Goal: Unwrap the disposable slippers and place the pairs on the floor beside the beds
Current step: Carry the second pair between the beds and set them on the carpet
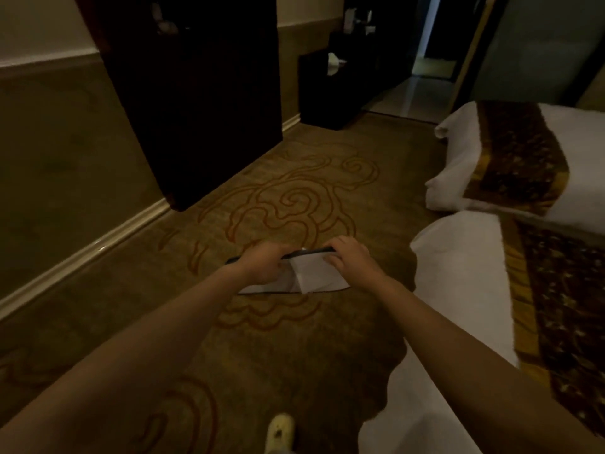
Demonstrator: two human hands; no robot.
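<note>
Head view looks down over two bare forearms stretched out above a patterned carpet (pixel 294 198) with orange swirl lines. The left hand (pixel 262 262) and the right hand (pixel 350 258) are both curled closed on the upper edge of a flat white slipper pack (pixel 314 276), held in the air between them, above the carpet and just to the left of the nearer bed. The pack has a dark trim along its top and lower edges, and a loose white flap or fold hangs down near its middle; whether this is wrapper or slipper cannot be told in the dim light. The left hand's fingers wrap over the left part of the top edge, the right hand's fingers pinch the right part.

To the right, the nearer bed (pixel 465 290) shows a white cover with a dark brown and gold runner (pixel 563 306) across it. Beyond it stands a second bed (pixel 458 158) with the same kind of runner, the two set apart by a narrow gap. A tall dark wardrobe (pixel 196 93) stands against the wall on the left, and a low dark cabinet (pixel 327 93) sits farther back. At the bottom edge, a pale shoe (pixel 280 430) rests on the carpet.
</note>
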